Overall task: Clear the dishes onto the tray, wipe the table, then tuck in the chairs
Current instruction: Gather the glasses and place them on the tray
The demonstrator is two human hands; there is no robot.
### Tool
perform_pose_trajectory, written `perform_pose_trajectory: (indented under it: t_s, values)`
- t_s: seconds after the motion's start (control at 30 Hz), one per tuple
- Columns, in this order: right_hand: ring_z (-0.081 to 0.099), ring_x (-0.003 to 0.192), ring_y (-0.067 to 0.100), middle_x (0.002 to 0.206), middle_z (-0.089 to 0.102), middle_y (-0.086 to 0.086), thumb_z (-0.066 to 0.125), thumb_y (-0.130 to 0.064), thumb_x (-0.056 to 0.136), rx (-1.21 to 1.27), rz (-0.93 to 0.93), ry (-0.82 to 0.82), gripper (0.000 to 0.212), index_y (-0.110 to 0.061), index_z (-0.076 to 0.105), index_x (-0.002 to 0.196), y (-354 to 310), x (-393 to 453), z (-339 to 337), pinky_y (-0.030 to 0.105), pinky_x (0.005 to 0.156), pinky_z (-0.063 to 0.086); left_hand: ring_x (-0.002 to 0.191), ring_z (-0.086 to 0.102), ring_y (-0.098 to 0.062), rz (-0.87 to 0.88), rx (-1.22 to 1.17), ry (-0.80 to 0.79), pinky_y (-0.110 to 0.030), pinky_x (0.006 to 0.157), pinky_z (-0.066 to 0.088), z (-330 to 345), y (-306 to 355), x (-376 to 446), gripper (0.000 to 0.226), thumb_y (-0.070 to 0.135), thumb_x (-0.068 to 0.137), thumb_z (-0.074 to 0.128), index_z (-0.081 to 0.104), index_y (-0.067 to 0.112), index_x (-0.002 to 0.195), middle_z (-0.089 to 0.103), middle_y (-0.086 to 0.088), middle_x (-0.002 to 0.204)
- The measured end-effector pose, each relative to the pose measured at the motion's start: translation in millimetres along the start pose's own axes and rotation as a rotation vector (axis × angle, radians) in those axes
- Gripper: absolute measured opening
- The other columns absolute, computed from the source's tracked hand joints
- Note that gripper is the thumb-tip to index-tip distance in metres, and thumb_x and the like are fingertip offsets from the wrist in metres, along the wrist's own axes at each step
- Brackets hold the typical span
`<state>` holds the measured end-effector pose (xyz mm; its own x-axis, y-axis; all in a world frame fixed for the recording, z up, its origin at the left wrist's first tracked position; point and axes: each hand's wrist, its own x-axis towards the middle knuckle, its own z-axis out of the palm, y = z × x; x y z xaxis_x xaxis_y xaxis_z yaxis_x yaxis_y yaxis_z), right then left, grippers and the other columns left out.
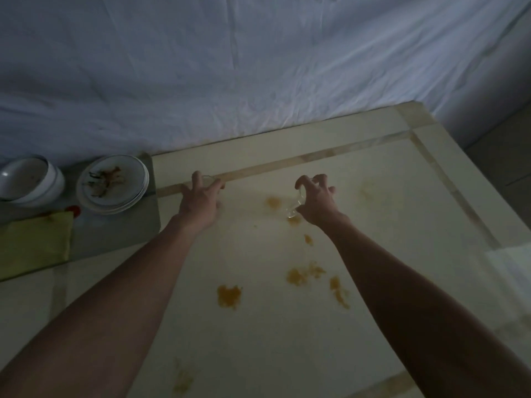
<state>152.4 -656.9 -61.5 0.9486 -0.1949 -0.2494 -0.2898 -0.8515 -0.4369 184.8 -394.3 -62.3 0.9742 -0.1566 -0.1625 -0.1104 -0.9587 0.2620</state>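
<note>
Glossy white plates (113,183), clear glass (296,206), smooth stained table (373,219), wrinkled cloth sheet (230,67)

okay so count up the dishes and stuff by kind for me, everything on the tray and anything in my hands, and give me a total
White bowls: 1, the bowl on the tray.
Stacks of white plates: 1; plates in it cannot be counted.
Yellow-green cloths: 1.
Clear glasses: 2, one under the left hand, one gripped by the right hand.
Small red things, unidentifiable: 1.
Total: 6
</note>
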Motion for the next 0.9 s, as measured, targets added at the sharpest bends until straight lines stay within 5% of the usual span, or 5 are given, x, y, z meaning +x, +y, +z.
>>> perform_pose_trajectory:
  t_s: [0.23, 0.33, 0.47, 0.6, 0.9]
  values:
    - [0.050, 0.108, 0.036, 0.126, 0.046, 0.013, 0.077, -0.004, 0.070, 0.029, -0.207, -0.054, 0.061, -0.019, 0.055, 0.125, -74, -25, 26, 0.034, 0.075, 0.045, 0.108, 0.045, -0.046, 0.026, -0.099, 0.041, -0.049, 0.090, 0.046, -8, -27, -39, 0.044, 0.012, 0.088, 0.063, 0.053, 0.027, 0.127, 0.030, -0.017, 0.140]
    - [0.052, 0.112, 0.036, 0.129, 0.049, 0.016, 0.081, -0.007, 0.066, 0.068, -0.286, -0.049, 0.077, -0.008, 0.045, 0.134, -133, -29, 33, 0.039, 0.085, 0.052, 0.109, 0.049, -0.044, 0.010, -0.099, 0.120, -0.048, 0.096, 0.045, -32, -64, -58, 0.053, 0.016, 0.084, 0.068, 0.053, 0.024, 0.134, 0.039, -0.022, 0.134]
    - [0.051, 0.107, 0.028, 0.135, 0.038, 0.019, 0.083, -0.006, 0.069, 0.111, -0.411, -0.088, 0.078, -0.008, 0.046, 0.138, -202, -37, 51, 0.025, 0.074, 0.048, 0.120, 0.049, -0.042, -0.048, -0.106, 0.159, -0.050, 0.094, 0.047, -60, -131, -79, 0.061, 0.016, 0.078, 0.072, 0.051, 0.020, 0.135, 0.044, -0.025, 0.131]
    - [0.054, 0.109, 0.036, 0.130, 0.042, 0.025, 0.084, -0.005, 0.067, 0.114, -0.542, -0.101, 0.079, -0.009, 0.051, 0.138, -259, -50, 88, 0.033, 0.084, 0.051, 0.111, 0.055, -0.041, -0.121, -0.132, 0.207, -0.048, 0.093, 0.048, -73, -198, -99, 0.069, 0.009, 0.072, 0.072, 0.052, 0.019, 0.137, 0.043, -0.021, 0.136]
    - [0.056, 0.106, 0.042, 0.129, 0.041, 0.023, 0.079, -0.003, 0.066, 0.010, -0.517, -0.160, 0.079, -0.012, 0.050, 0.139, -313, -53, 152, 0.047, 0.087, 0.056, 0.112, 0.054, -0.037, -0.096, -0.107, 0.155, -0.046, 0.094, 0.046, -67, -258, -97, 0.072, 0.012, 0.070, 0.079, 0.053, 0.018, 0.137, 0.045, -0.016, 0.132]
